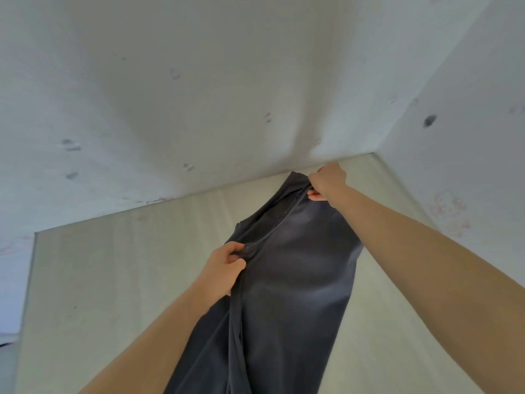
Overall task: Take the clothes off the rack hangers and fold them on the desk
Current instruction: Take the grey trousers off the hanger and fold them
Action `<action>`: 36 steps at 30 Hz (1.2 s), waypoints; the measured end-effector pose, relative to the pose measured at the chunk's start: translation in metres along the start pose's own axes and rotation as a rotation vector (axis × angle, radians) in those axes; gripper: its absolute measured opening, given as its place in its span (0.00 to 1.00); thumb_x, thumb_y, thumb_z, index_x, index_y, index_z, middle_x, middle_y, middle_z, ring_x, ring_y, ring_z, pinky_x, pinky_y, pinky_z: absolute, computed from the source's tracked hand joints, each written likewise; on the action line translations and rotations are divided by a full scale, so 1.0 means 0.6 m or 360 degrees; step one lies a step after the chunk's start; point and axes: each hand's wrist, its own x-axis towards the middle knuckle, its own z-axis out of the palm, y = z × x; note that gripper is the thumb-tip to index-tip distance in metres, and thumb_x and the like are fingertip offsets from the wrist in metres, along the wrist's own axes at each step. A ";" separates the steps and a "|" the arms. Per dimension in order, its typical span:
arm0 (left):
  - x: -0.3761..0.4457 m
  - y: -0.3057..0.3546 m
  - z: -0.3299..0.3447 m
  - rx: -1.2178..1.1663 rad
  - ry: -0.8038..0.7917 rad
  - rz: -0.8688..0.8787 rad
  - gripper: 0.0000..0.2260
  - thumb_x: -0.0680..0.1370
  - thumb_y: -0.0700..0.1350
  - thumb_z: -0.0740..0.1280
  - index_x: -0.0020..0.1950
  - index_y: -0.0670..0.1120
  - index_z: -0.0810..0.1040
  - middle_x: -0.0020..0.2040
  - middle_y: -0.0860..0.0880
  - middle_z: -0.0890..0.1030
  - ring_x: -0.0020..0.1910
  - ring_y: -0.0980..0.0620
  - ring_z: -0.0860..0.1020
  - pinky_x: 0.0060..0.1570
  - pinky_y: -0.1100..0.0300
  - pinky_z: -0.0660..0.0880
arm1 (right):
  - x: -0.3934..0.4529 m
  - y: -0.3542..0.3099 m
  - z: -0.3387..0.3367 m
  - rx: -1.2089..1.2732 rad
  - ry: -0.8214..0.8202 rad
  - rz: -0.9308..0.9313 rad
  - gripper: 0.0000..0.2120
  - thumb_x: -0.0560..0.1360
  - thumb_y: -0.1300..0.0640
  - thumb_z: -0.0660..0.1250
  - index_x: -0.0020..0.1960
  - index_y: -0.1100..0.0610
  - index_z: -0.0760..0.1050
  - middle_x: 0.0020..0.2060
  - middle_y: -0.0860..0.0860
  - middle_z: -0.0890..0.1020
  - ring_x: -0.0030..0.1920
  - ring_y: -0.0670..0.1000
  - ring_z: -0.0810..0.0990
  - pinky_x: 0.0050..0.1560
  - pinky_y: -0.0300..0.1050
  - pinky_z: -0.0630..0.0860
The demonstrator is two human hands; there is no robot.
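Both hands grip the long dark-grey soft cloth garment (287,280) on the pale bench (113,280), left hand (224,268) pinching a side fold, right hand (326,182) clutching the far end; best pulled taut between them before creasing.

The dark garment (289,280) runs off the bottom edge, so its lower end is unseen. It covers the desk (113,280) beneath. The left hand (224,265) buries its fingertips in bunched cloth.

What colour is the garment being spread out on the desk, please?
Plain dark grey, almost charcoal, with no pattern: the garment shows best in the head view.
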 end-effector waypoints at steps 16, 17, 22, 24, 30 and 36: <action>0.083 -0.070 -0.073 -0.0377 0.0385 -0.0020 0.12 0.79 0.41 0.65 0.62 0.49 0.76 0.50 0.52 0.83 0.50 0.53 0.80 0.51 0.57 0.76 | 0.052 -0.007 0.124 0.0328 -0.0346 0.0016 0.13 0.79 0.61 0.62 0.63 0.60 0.70 0.56 0.58 0.79 0.59 0.53 0.77 0.48 0.45 0.79; 0.080 -0.069 -0.075 -0.0377 0.0335 -0.0015 0.13 0.78 0.42 0.67 0.62 0.50 0.75 0.51 0.53 0.83 0.51 0.54 0.80 0.54 0.56 0.77 | 0.056 -0.001 0.126 0.0185 -0.0305 -0.0055 0.13 0.78 0.62 0.62 0.62 0.61 0.72 0.54 0.57 0.79 0.58 0.53 0.77 0.51 0.46 0.79; 0.044 -0.074 -0.071 0.0056 0.0381 0.0047 0.22 0.73 0.45 0.74 0.64 0.49 0.71 0.51 0.54 0.79 0.49 0.56 0.78 0.51 0.60 0.75 | -0.015 0.023 0.138 -0.0812 -0.0299 -0.0849 0.13 0.77 0.64 0.58 0.59 0.58 0.75 0.52 0.50 0.77 0.53 0.50 0.75 0.55 0.40 0.70; 0.019 -0.082 -0.061 0.0239 0.0401 0.0052 0.25 0.72 0.46 0.75 0.65 0.49 0.69 0.48 0.54 0.77 0.45 0.58 0.76 0.43 0.66 0.71 | -0.066 0.037 0.144 -0.1019 -0.0550 -0.1116 0.13 0.77 0.64 0.59 0.59 0.58 0.76 0.54 0.51 0.78 0.55 0.50 0.76 0.58 0.41 0.71; -0.075 -0.124 -0.016 0.0897 0.0627 -0.0019 0.30 0.72 0.43 0.69 0.71 0.48 0.61 0.59 0.50 0.74 0.52 0.48 0.76 0.46 0.53 0.76 | -0.210 0.091 0.160 -0.1357 -0.1219 -0.1395 0.19 0.79 0.60 0.60 0.69 0.50 0.67 0.47 0.48 0.77 0.43 0.44 0.76 0.46 0.40 0.73; -0.194 -0.172 0.062 0.1419 0.0891 -0.0115 0.27 0.74 0.50 0.69 0.69 0.48 0.61 0.64 0.47 0.67 0.60 0.46 0.69 0.56 0.54 0.72 | -0.303 0.147 0.176 -0.1737 -0.1441 -0.1488 0.31 0.78 0.66 0.59 0.77 0.47 0.55 0.64 0.53 0.71 0.61 0.53 0.73 0.62 0.49 0.73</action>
